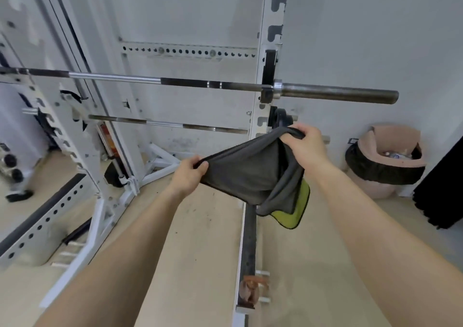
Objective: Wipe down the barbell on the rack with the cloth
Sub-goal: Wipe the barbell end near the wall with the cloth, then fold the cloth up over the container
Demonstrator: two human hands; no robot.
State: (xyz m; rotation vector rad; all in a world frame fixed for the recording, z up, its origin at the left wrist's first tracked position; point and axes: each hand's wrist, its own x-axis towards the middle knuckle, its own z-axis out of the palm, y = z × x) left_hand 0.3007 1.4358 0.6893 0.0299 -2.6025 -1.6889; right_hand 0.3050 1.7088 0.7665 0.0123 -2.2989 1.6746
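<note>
A long steel barbell [190,82] lies across the white rack [263,71], its bare right sleeve sticking out past the right upright. Below it, in front of me, I hold a dark grey cloth [248,171] with a yellow-green underside stretched between both hands. My left hand [188,174] pinches its left edge. My right hand [304,145] grips its upper right corner, just under the barbell's collar. The cloth does not touch the bar.
A second bar [167,124] rests lower in the rack. The rack's base rail [248,251] runs along the floor under my arms. A pink bin with a black liner [385,161] stands at the right wall, a black curtain [441,189] beside it. A mirror fills the left.
</note>
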